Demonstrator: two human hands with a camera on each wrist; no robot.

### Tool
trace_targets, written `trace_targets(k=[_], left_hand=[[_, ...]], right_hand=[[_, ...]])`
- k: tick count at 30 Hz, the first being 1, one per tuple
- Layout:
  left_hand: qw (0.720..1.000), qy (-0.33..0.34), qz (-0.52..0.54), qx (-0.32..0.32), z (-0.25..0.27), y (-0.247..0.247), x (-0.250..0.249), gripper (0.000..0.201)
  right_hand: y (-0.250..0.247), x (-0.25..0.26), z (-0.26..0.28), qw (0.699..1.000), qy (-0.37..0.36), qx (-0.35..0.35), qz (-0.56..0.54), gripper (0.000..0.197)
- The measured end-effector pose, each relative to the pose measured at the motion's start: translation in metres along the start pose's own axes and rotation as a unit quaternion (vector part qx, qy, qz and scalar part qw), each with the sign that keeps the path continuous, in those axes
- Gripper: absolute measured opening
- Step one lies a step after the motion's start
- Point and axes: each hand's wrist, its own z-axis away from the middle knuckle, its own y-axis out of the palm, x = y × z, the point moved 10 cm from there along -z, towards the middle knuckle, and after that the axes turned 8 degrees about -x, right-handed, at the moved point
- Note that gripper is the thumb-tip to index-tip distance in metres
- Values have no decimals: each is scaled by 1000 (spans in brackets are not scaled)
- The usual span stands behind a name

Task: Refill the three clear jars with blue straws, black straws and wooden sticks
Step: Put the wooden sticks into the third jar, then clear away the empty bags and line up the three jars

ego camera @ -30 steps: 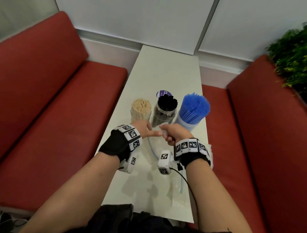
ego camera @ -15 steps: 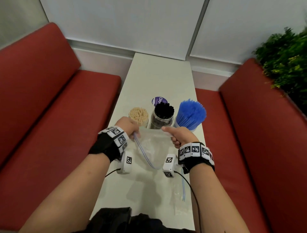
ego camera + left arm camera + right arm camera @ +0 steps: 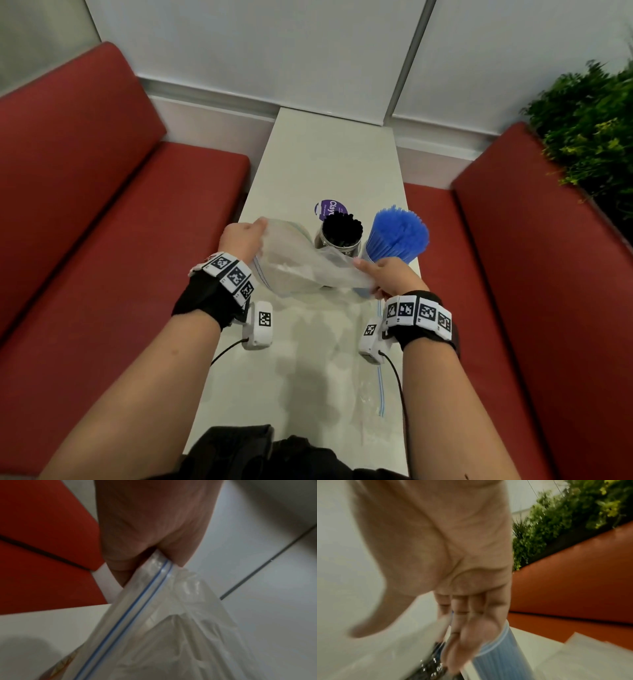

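A clear zip bag [image 3: 301,265] with a blue zip line is stretched between both hands above the white table [image 3: 329,164]. My left hand [image 3: 255,229] pinches its zip edge, as the left wrist view shows with the fingers [image 3: 120,566] closed on the bag [image 3: 163,628]. At the other end my right hand [image 3: 363,274] holds the bag, thumb on top. Behind the bag stand the jar of black straws [image 3: 340,233] and the jar of blue straws [image 3: 397,240]. In the right wrist view the blue straw jar [image 3: 500,655] is just under the fingers [image 3: 460,635]. The wooden stick jar is hidden behind the bag.
A purple round label [image 3: 329,207] lies behind the black straw jar. Another clear zip bag [image 3: 373,394] lies flat near the table's front right. Red bench seats [image 3: 120,222] flank the narrow table, and green plants [image 3: 589,130] stand at the back right.
The hands, first together in front of the jars, have drawn apart. The left hand rose up and left with the bag's zip edge, and the spread bag now covers the stick jar.
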Motion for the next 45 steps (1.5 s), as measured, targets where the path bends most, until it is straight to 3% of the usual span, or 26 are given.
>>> trace_targets(k=[3,6,9,12,14,17,19,21,23,24,28,31,34,36,37,39,40,42,45], left_hand=[[997,29,29,62,9,13,-20,39],[988,9,94,119,19,26,-33,28],[978,-3,122,168,34,32,-49,22],[972,57,73,216,47,36,-70,19],[962,85,96,239,55,37,-81,21],[952,103,158,241,58,31,-90,16],[957,136,121,224,49,22,-87,35],[959,139,79,235,44,18,-78,55],[940,155,80,292,48,23,-73,67],[929,156,97,322,51,26,-70,73],[892,121,162,404,59,33,-65,71],[873,113,143,453,70,41,-63,72],[894,128,112,414,67,42,-65,58],[938,131,86,311,50,33,-69,43],[958,141,61,243,40,24,-71,38],[976,174,7,132,29,4,-81,38],[978,183,1,100,27,-3,-86,41],[979,189,19,69,26,-12,-94,43],[975,215,-1,51,31,-15,-109,43]], right_hand=[[1,33,9,993,-100,34,-46,71],[19,68,24,976,-192,102,-9,83],[32,97,34,966,-240,94,-17,63],[31,121,45,952,-271,88,-112,44],[26,125,46,944,-272,82,-171,29],[6,114,37,940,-232,23,-249,13],[-10,98,29,926,-161,-25,-340,19],[-20,79,23,880,-61,-33,-470,24],[-16,69,23,818,31,8,-574,29],[-15,65,24,811,59,16,-583,30],[-9,49,23,817,118,-6,-564,32],[-4,35,20,826,143,-29,-545,37],[-7,31,19,854,123,-58,-502,36],[-28,39,18,917,46,-152,-365,40],[-43,50,23,933,-12,-216,-288,45],[-70,82,47,908,-143,-320,-231,44],[-76,98,58,890,-206,-333,-234,35],[-68,133,72,892,-309,-249,-217,17],[-29,169,81,924,-368,-86,-61,37]])
